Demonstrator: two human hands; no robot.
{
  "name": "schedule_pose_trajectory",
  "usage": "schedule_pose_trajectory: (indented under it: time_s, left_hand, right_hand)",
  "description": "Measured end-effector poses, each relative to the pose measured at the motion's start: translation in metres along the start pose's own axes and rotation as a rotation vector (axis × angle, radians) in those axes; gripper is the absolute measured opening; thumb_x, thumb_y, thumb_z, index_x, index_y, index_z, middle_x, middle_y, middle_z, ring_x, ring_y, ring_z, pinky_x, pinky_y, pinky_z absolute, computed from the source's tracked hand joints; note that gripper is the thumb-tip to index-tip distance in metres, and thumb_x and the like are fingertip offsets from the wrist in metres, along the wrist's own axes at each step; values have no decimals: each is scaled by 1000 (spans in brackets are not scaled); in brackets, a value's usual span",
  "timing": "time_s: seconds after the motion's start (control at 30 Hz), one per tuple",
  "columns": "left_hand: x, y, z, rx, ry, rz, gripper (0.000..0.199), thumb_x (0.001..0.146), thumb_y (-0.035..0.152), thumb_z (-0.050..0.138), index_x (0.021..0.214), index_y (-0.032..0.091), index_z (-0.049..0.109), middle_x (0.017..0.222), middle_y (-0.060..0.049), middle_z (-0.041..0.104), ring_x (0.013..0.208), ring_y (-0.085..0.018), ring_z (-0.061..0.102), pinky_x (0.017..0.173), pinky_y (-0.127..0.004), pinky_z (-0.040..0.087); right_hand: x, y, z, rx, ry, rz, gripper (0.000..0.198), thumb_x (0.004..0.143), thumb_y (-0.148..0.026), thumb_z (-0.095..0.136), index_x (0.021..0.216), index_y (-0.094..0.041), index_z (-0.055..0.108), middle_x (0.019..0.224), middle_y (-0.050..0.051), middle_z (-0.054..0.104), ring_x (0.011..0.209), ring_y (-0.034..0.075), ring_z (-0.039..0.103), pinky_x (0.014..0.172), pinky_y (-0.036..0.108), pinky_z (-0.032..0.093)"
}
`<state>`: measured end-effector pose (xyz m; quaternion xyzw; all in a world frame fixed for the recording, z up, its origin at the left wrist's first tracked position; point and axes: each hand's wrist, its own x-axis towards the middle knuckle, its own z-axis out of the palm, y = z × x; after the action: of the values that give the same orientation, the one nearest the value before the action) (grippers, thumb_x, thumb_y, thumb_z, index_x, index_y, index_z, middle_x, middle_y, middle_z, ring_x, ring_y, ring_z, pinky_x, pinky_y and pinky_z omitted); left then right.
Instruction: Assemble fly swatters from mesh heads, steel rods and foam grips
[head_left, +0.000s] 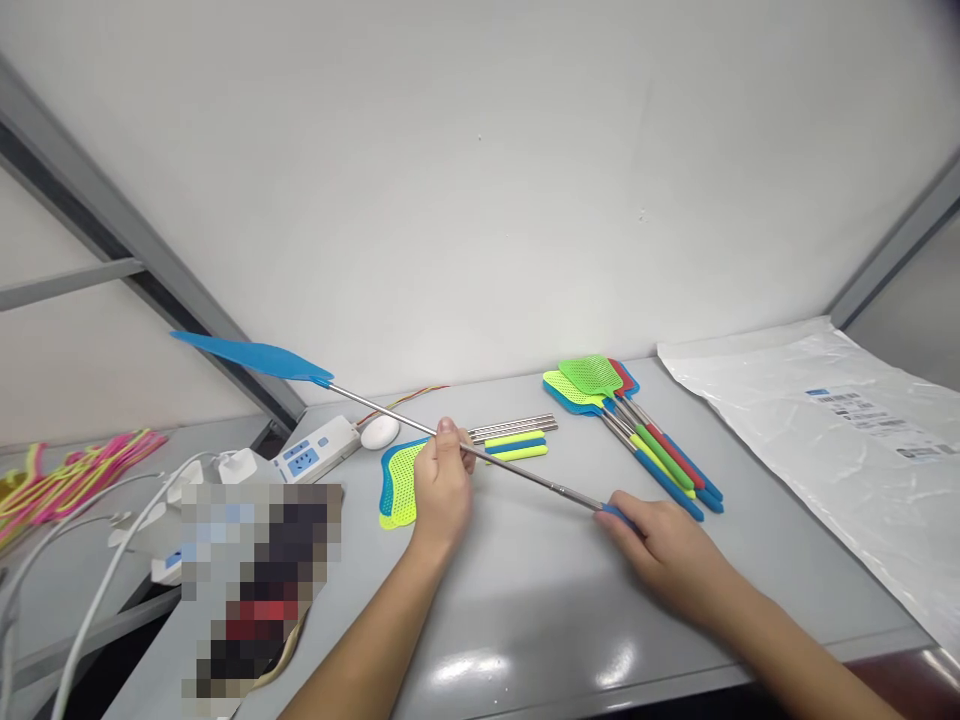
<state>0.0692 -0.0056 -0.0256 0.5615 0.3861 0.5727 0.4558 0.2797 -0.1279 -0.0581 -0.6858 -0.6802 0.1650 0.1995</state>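
Note:
A blue fly swatter [259, 357] with a long metal telescopic rod is held slantwise above the table, its head up at the left. My left hand [444, 485] is closed around the middle of the rod, thumb on top. My right hand [660, 545] grips the blue handle at the lower right end. Beneath and behind my left hand lie yellow and blue swatter heads [405, 478], partly hidden by it. Loose metal rods [525, 425] and yellow and blue handles [517, 447] lie just right of them. Several whole swatters [592, 378] in green, yellow, blue and red are piled at the back right.
A white plastic mailing bag [795, 440] with a label covers the table's right side. On the left are a white power strip [319, 450], a round white object [379, 432], white cables [97, 610] and pink and yellow cords [90, 475]. A pixelated patch hides something at the front left.

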Motion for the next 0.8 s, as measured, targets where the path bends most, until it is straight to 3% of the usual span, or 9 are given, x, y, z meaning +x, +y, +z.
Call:
schedule_pose_trajectory:
  time_s: [0.13, 0.33, 0.47, 0.53, 0.67, 0.8]
  left_hand:
    - [-11, -3, 11, 89, -56, -53, 48, 93, 54, 34, 61, 19, 40, 55, 3, 30, 52, -11, 28, 49, -26, 24]
    - [-38, -11, 34, 127, -446, -142, 48, 94, 53, 29, 61, 20, 34, 56, 4, 25, 52, -11, 24, 50, -27, 21]
    - [-38, -17, 32, 122, -487, -141, 48, 94, 51, 33, 59, 19, 32, 56, 4, 24, 53, -11, 24, 51, -27, 20]
    - [-33, -17, 28, 74, -418, -117, 49, 94, 51, 33, 57, 19, 33, 55, 4, 24, 52, -11, 23, 50, -27, 20]
    - [-13, -9, 15, -174, -88, -6, 51, 95, 53, 30, 58, 19, 35, 54, 3, 29, 51, -10, 28, 49, -25, 24]
    - [9, 4, 0, -319, 183, 74, 47, 91, 53, 42, 60, 18, 36, 55, 5, 29, 48, -8, 28, 44, -21, 24]
  right_hand:
    - [1, 0, 2, -42, 16, 2, 39, 97, -47, 28, 68, -23, 35, 57, -1, 53, 55, 17, 50, 53, 28, 22]
    - [0, -5, 5, 15, 25, -27, 37, 98, -44, 28, 68, -23, 37, 58, 0, 55, 54, 17, 51, 52, 28, 24]
    - [0, -4, 4, 33, 13, -23, 36, 97, -45, 30, 69, -23, 38, 59, -1, 56, 56, 17, 53, 52, 28, 24]
    - [0, -4, 3, 35, 1, -17, 36, 97, -45, 30, 70, -23, 38, 60, 0, 56, 57, 18, 53, 53, 28, 24]
    - [-1, -4, 2, 32, -8, -7, 37, 97, -47, 29, 69, -24, 37, 58, -1, 55, 57, 18, 52, 53, 29, 25]
    - [-1, -5, 2, 28, -12, 3, 38, 97, -47, 31, 68, -23, 38, 57, -1, 55, 56, 17, 52, 53, 28, 24]
